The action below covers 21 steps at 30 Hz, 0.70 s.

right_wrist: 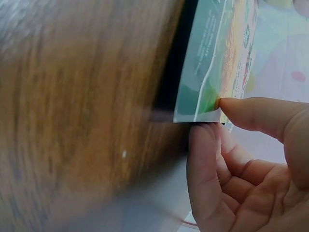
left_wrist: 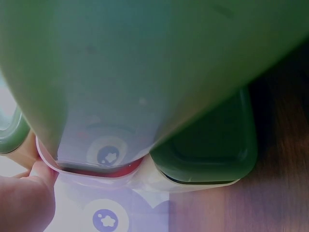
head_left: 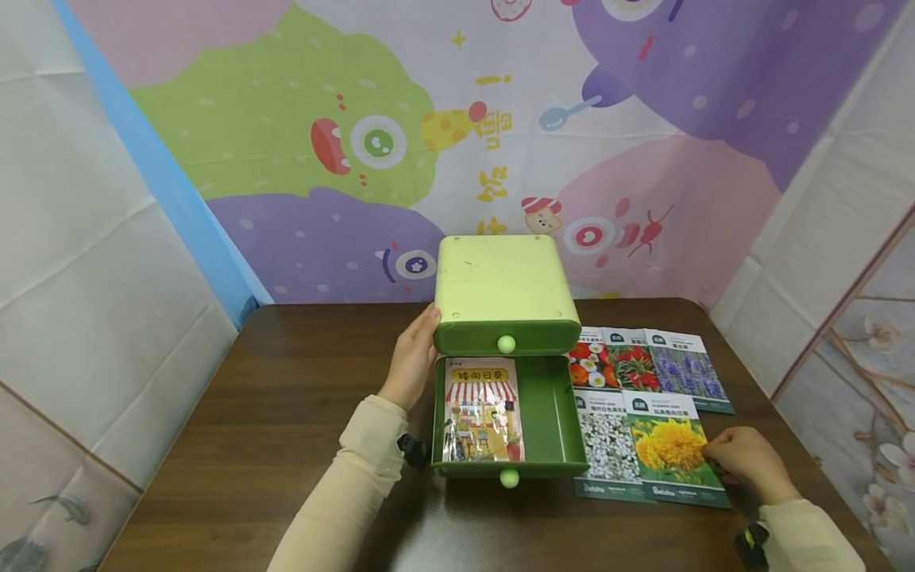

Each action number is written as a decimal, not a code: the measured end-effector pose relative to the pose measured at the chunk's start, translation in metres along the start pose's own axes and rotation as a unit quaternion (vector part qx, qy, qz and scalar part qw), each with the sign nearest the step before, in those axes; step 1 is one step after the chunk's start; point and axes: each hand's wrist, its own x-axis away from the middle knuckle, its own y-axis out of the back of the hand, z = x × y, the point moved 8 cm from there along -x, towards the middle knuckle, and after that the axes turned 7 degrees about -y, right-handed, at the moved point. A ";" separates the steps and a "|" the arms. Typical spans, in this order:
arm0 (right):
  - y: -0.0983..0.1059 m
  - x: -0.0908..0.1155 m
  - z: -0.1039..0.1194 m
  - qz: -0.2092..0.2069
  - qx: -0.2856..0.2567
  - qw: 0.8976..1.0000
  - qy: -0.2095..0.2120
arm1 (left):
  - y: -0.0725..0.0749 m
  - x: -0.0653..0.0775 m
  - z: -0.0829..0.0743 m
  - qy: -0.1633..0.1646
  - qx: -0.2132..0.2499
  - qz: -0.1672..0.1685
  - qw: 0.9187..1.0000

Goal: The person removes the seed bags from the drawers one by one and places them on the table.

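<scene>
A small two-drawer cabinet (head_left: 503, 278), pale yellow-green with dark green drawers, stands on the table. My left hand (head_left: 413, 361) rests against its left side, fingers extended along the wall near the upper front corner. Below the upper drawer, the lower drawer (head_left: 550, 413) is pulled out. A flat packet with a striped-awning picture (head_left: 484, 409) lies in its left part. My right hand (head_left: 750, 461) pinches the right edge of a yellow-flower seed packet (head_left: 672, 445) between thumb and fingers. In the right wrist view, that packet's corner (right_wrist: 207, 96) shows at the thumb tip.
Beside the cabinet on the right lie more seed packets: white flowers (head_left: 608, 445), purple flowers (head_left: 686, 369), red flowers (head_left: 632, 361) and red-and-white flowers (head_left: 592, 365). The brown wooden table (head_left: 286, 445) backs onto a cartoon-printed cloth (head_left: 300, 103).
</scene>
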 end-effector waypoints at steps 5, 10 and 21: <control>0.001 -0.001 -0.001 -0.005 0.002 1.000 -0.001 | 0.000 0.000 0.000 0.000 0.005 -0.001 1.000; 0.003 0.001 0.001 -0.005 0.011 1.000 0.005 | 0.000 0.000 0.000 -0.001 0.005 0.000 1.000; 0.014 0.013 0.025 -0.024 0.023 0.998 0.059 | 0.000 0.000 -0.001 -0.003 0.010 -0.002 1.000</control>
